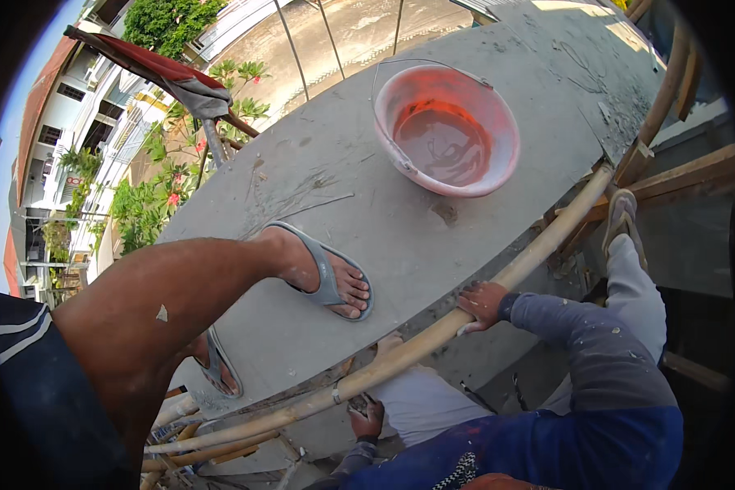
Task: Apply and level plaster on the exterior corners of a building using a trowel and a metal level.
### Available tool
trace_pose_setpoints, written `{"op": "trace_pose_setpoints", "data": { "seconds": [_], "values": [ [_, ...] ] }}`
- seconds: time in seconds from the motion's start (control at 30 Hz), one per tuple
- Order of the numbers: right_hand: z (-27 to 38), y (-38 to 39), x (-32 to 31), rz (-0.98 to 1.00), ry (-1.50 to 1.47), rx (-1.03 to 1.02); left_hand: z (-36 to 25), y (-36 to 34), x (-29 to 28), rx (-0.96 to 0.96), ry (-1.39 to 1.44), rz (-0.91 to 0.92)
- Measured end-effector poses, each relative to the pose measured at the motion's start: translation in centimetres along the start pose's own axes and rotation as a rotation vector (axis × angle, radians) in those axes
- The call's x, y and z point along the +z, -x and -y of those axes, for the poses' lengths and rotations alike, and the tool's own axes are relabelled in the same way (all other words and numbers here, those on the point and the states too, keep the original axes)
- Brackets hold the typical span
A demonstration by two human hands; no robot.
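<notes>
My right hand (483,305) is on a bamboo pole (416,349), fingers over its top and thumb on the near side; pale dried stuff coats a fingertip. The pole curves along the edge of a grey concrete slab (245,204). Lower down, on the near side of the pole, my left hand (367,418) is curled around a small dark grey thing (358,403) that I cannot make out. Beyond my right hand, a pink-red bucket (447,131) with a wire handle stands on the slab. Watery grey liquid lies in it.
Another person's bare leg (171,282) and feet in grey flip-flops (340,282) stand on the slab. My right sandalled foot (622,212) is by wooden beams (694,175). A red and grey cloth (184,82) hangs at the far left edge. Bushes (139,208) grow below.
</notes>
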State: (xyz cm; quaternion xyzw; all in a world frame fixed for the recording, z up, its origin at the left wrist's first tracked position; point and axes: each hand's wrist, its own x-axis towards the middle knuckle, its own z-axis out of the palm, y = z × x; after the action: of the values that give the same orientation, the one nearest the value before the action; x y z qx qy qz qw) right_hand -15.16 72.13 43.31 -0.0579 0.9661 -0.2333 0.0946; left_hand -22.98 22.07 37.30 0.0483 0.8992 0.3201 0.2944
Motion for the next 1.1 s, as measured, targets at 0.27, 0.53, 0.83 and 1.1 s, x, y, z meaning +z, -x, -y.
{"op": "trace_pose_setpoints", "data": {
  "seconds": [0.27,0.53,0.83,1.1],
  "values": [
    [0.0,-1.8,-0.8,0.076,-0.011,-0.035,-0.2,-0.3,0.1,-0.094,-0.151,-0.074],
    [-0.1,-2.5,-1.0,0.088,-0.041,-0.07,-0.9,-0.4,-0.7,-0.208,-0.213,-0.019],
    [2.8,-4.7,-3.6,0.314,0.026,0.073,-3.0,-0.5,-0.2,-0.378,-0.286,-0.002],
    [6.6,-20.8,-11.2,-0.172,-0.075,0.231,-9.1,-2.0,-7.5,-0.595,-0.476,0.289]
  ]
}}
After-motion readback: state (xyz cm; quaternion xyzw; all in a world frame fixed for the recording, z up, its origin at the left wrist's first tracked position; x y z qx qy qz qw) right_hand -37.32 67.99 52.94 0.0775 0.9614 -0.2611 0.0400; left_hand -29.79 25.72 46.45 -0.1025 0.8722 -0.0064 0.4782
